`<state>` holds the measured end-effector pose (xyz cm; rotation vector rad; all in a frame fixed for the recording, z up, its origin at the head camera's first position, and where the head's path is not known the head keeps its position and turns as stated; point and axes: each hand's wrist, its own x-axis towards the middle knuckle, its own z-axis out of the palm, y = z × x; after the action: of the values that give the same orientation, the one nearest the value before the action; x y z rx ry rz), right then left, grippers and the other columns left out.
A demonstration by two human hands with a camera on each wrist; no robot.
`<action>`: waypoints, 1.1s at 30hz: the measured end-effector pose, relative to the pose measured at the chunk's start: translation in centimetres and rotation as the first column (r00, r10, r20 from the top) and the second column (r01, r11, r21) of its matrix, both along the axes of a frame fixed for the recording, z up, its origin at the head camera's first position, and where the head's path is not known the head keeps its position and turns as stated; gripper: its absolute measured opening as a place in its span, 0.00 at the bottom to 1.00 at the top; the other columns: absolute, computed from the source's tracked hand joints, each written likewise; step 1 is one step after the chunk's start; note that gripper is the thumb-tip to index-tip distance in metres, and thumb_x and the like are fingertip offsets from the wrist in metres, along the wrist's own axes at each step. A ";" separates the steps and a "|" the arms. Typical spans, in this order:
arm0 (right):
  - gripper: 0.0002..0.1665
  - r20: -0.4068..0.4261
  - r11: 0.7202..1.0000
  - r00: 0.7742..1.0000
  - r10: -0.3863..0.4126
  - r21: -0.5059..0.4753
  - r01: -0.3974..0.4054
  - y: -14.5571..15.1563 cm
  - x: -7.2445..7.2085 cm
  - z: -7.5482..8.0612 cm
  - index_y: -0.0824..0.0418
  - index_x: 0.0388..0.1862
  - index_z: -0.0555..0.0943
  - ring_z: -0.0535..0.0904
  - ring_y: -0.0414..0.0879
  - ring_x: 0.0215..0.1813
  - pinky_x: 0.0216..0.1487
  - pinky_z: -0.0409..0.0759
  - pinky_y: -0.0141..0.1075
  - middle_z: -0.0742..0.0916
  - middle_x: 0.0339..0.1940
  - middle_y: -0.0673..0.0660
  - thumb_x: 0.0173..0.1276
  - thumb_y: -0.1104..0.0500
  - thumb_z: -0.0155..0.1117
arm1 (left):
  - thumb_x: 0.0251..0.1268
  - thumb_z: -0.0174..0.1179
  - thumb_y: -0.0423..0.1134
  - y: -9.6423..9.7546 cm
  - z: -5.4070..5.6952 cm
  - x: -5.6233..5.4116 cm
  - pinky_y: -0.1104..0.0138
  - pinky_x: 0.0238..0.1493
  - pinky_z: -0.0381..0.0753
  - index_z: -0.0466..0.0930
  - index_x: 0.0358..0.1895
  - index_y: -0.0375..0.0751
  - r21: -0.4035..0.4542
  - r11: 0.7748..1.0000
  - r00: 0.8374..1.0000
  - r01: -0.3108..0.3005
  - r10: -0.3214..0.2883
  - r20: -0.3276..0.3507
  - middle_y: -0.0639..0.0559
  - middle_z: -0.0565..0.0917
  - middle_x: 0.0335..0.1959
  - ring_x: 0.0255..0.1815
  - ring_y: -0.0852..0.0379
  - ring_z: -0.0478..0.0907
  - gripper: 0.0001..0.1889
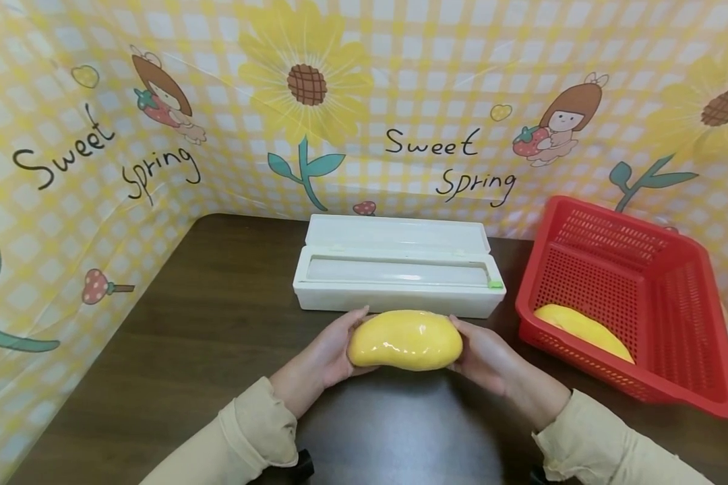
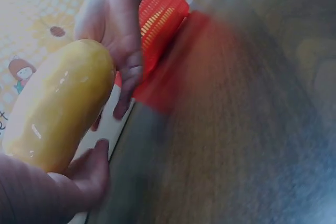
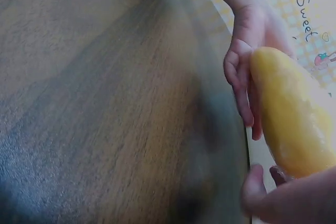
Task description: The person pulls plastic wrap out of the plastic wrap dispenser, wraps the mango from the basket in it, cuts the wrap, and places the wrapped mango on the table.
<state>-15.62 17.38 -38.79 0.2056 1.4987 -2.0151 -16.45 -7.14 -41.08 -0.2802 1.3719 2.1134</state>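
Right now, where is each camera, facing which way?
Head: worn on the head, facing forward-down at the held yellow mango; left hand, right hand and sleeves show.
Left wrist: worn there, facing mango and right hand; both hands show.
Right wrist: worn there, facing mango and left hand; both hands show.
Head and left wrist share the red basket.

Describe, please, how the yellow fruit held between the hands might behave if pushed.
The yellow fruit is probably slippery, given its glossy surface. It seems stiff, showing no obvious dents between the left hand and right hand. Its rounded sides suggest it could roll.
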 end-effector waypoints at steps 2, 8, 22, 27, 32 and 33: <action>0.27 -0.016 0.999 1.000 0.012 0.034 -0.012 -0.1 -0.1 0.0 0.70 0.67 0.60 0.72 0.47 0.51 0.54 0.70 0.39 0.76 0.50 0.56 0.82 0.51 0.33 | 0.75 0.43 0.53 -0.1 0.1 0.0 0.61 0.43 0.68 0.70 0.57 0.40 -0.023 1.000 1.000 0.018 -0.018 -0.015 0.49 0.78 0.43 0.40 0.56 0.75 0.22; 0.23 -0.065 0.999 0.998 -0.012 0.036 0.015 0.0 -0.2 0.0 0.66 0.57 0.71 0.72 0.47 0.50 0.54 0.70 0.38 0.78 0.47 0.54 0.81 0.48 0.41 | 0.73 0.51 0.52 -0.4 0.3 0.2 0.66 0.39 0.69 0.71 0.51 0.37 -0.077 0.997 0.999 -0.023 0.021 -0.029 0.50 0.78 0.37 0.37 0.57 0.75 0.21; 0.34 -0.011 0.997 0.999 -0.049 0.052 0.050 -0.6 0.5 -0.7 0.74 0.72 0.57 0.76 0.51 0.58 0.65 0.66 0.48 0.76 0.61 0.66 0.81 0.49 0.41 | 0.74 0.48 0.56 0.4 0.6 0.5 0.69 0.26 0.62 0.65 0.52 0.39 -0.226 0.963 0.985 -0.143 0.117 -0.125 0.49 0.73 0.30 0.27 0.57 0.70 0.22; 0.32 0.023 0.996 0.996 -0.081 0.033 0.081 -0.7 0.6 -0.8 0.72 0.73 0.55 0.74 0.51 0.59 0.65 0.67 0.46 0.73 0.62 0.67 0.82 0.50 0.37 | 0.74 0.48 0.54 0.6 0.4 0.6 0.68 0.27 0.61 0.67 0.49 0.41 -0.213 0.966 0.987 -0.146 0.128 -0.093 0.49 0.72 0.30 0.27 0.57 0.69 0.18; 0.34 -0.028 0.999 1.000 -0.001 0.042 0.003 0.2 0.5 -1.0 0.72 0.70 0.61 0.79 0.46 0.51 0.58 0.75 0.40 0.83 0.50 0.58 0.78 0.48 0.50 | 0.75 0.46 0.56 0.3 0.3 0.5 0.67 0.28 0.62 0.66 0.50 0.41 -0.234 0.970 0.994 -0.065 0.042 -0.103 0.48 0.72 0.32 0.29 0.55 0.69 0.20; 0.34 -0.041 0.999 0.999 0.020 0.039 -0.018 0.4 0.5 -1.0 0.72 0.70 0.63 0.80 0.45 0.51 0.57 0.76 0.40 0.84 0.49 0.57 0.77 0.48 0.51 | 0.75 0.45 0.57 0.2 0.3 0.4 0.67 0.28 0.62 0.66 0.50 0.40 -0.247 0.968 0.993 -0.048 0.020 -0.115 0.48 0.72 0.32 0.29 0.55 0.69 0.21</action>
<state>-15.11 17.81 -39.81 0.1656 1.5608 -1.9875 -16.02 -6.96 -40.74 -0.2912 1.7145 2.0094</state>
